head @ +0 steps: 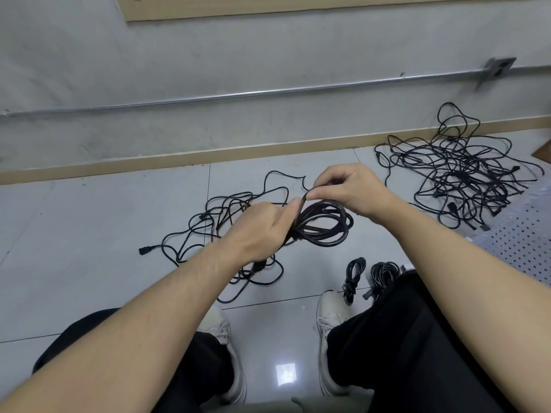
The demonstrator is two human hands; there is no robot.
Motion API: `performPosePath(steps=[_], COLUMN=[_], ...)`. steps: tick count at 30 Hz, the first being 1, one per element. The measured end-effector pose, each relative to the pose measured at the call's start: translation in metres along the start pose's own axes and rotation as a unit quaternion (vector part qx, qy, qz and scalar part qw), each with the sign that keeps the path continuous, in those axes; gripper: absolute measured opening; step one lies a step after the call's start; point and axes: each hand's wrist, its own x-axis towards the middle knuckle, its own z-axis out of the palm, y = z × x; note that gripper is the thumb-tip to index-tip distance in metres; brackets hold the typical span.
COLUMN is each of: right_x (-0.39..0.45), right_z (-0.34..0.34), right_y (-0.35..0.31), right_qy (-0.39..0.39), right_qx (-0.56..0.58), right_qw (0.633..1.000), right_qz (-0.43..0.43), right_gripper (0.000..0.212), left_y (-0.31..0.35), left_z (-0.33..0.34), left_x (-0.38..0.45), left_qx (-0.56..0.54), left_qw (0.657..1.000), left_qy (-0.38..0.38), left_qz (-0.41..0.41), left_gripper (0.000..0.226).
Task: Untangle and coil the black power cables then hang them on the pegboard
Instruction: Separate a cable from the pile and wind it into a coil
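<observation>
Both hands (259, 231) grip coiled cable (323, 225), loops lying rightward.

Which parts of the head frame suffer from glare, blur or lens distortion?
Head view: a bright glare patch on the glossy floor tile between the shoes; wide-angle bending curves the wall conduit and baseboard; the coil gripped by the left hand and pinched by the right hand looks slightly soft.

A bare utility or workshop room. A metal conduit (268, 92) runs along the scuffed grey wall (179, 55) to an outlet box (498, 68) (surface-mounted). Below the conduit lie glossy floor tiles (89, 234) and a white pegboard (518, 242).
</observation>
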Motion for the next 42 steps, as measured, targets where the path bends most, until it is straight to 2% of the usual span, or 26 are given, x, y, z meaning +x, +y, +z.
performPosePath(steps=[4,6,8,9,11,14,16,19,22,24,26,29,31,33,36,39,42], right_x=[0.005,0.009,0.009,0.01,0.009,0.003,0.0,-0.007,-0.015,-0.018,-0.019,-0.019,-0.016,-0.011,-0.008,-0.008,-0.004], right_z=[0.0,0.001,0.005,0.009,0.018,0.034,0.042,0.052,0.053,0.05,0.046,0.043,0.042,0.041,0.036,0.033,0.033], right_y=[0.008,0.019,0.023,0.023,0.024,0.014,0.004,-0.007,-0.011,-0.014,-0.018,-0.021,-0.02,-0.018,-0.018,-0.019,-0.016], right_qy=[-0.032,-0.048,-0.046,-0.053,-0.105,-0.179,-0.201,-0.211,-0.22,-0.189,-0.136,-0.043,0.02,0.056,0.072,0.066,0.109], right_qx=[0.044,0.002,-0.05,-0.073,-0.093,-0.088,-0.139,-0.239,-0.324,-0.398,-0.427,-0.341,-0.275,-0.173,0.016,0.081,0.062], right_qw=[0.998,0.998,0.993,0.988,0.977,0.965,0.96,0.947,0.919,0.895,0.888,0.934,0.959,0.983,0.997,0.995,0.992], right_qz=[0.028,0.042,0.093,0.122,0.162,0.172,0.139,0.04,-0.03,-0.067,-0.1,-0.095,-0.064,-0.027,-0.003,0.008,-0.003], right_gripper=[0.016,0.021,0.013,0.016,0.031,0.029,0.028,0.036,0.024,0.023,0.022,0.014,0.022,0.033,0.033,0.029,0.03], left_y=[0.0,-0.001,-0.003,-0.003,-0.002,-0.006,-0.01,-0.016,-0.019,-0.021,-0.021,-0.017,-0.015,-0.012,-0.004,-0.003,0.0], left_z=[0.007,0.008,0.01,0.01,0.011,0.008,0.003,-0.003,-0.005,-0.006,-0.007,-0.003,0.0,0.001,0.003,0.011,0.016], left_x=[0.003,0.003,0.004,0.004,0.006,0.009,0.01,0.012,0.011,0.013,0.014,0.014,0.012,0.011,0.009,0.007,0.009], left_qx=[-0.069,-0.141,-0.164,-0.17,-0.172,-0.163,-0.143,-0.044,0.063,0.104,0.141,0.173,0.18,0.187,0.166,0.033,-0.162], left_qw=[0.997,0.988,0.98,0.975,0.961,0.944,0.94,0.948,0.946,0.946,0.947,0.952,0.958,0.961,0.971,0.986,0.969], left_qy=[0.029,0.057,0.102,0.132,0.183,0.222,0.238,0.233,0.225,0.215,0.199,0.156,0.125,0.118,0.105,0.066,0.095], left_qz=[0.025,-0.006,-0.042,-0.062,-0.115,-0.182,-0.196,-0.212,-0.226,-0.219,-0.21,-0.198,-0.187,-0.169,-0.137,-0.151,-0.162], left_gripper=[0.054,0.052,0.054,0.056,0.05,0.031,0.029,0.044,0.053,0.051,0.048,0.048,0.046,0.045,0.043,0.032,0.027])
